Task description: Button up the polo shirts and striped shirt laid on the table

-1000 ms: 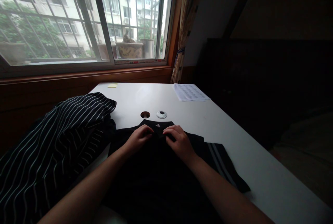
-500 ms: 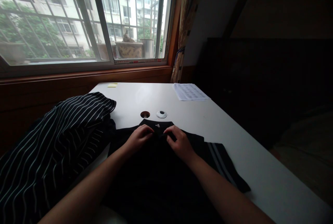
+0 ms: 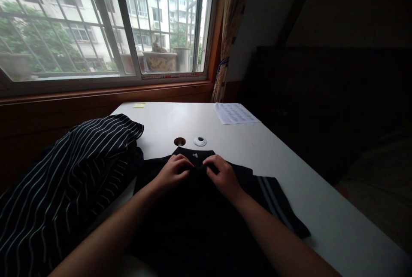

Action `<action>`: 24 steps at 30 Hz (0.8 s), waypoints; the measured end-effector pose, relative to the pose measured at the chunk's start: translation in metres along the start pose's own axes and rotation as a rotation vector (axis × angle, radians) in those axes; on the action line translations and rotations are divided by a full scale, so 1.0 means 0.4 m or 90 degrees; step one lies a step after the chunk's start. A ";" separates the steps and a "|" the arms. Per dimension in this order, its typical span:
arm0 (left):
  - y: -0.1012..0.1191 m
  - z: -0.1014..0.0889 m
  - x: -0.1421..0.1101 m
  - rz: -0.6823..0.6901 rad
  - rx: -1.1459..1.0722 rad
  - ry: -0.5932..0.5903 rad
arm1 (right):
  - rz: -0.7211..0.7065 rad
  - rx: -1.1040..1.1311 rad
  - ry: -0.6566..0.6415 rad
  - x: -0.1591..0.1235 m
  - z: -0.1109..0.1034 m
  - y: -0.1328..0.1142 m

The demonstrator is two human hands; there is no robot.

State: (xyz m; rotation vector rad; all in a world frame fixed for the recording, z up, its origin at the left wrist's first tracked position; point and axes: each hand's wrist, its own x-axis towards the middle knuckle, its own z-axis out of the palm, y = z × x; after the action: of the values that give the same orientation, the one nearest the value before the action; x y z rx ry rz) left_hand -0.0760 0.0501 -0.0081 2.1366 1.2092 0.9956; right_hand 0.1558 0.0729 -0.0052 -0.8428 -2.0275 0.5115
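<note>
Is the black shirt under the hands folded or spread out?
Spread out: the black shirt lies flat on the white table, striped sleeve extended right.

The black garment [image 3: 199, 221] under both hands is matt, soft cloth with paler woven stripes on its sleeve at 4 o'clock, and the striped garment [image 3: 64, 174] at 9 o'clock is thin, draping cloth. The table [image 3: 289, 174] looks smooth and faintly glossy, with a paper sheet [image 3: 234, 114] at 1 o'clock. The window frame [image 3: 106, 90] at 12 o'clock is varnished wood.

Both hands' fingers [image 3: 188, 166] pinch the black garment [image 3: 193, 217] on the table [image 3: 257, 148].
</note>
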 end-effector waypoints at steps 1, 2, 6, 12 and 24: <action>-0.001 0.004 -0.001 0.008 0.015 -0.002 | 0.000 0.002 0.000 0.000 0.000 0.000; -0.004 0.008 -0.001 0.015 0.030 -0.005 | 0.001 0.003 0.001 -0.001 0.000 -0.001; -0.025 0.024 -0.001 0.027 0.067 0.007 | 0.004 0.002 0.006 0.000 0.000 -0.001; -0.041 0.028 0.001 0.035 0.053 0.033 | 0.013 -0.008 -0.002 0.002 0.003 0.000; -0.011 0.013 0.005 -0.032 -0.033 0.097 | -0.002 0.020 0.022 0.002 -0.007 -0.009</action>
State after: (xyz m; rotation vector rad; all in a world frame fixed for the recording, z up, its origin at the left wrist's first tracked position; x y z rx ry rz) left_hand -0.0737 0.0538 -0.0137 2.0113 1.2871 1.1717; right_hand 0.1565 0.0709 -0.0009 -0.8234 -1.9839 0.5218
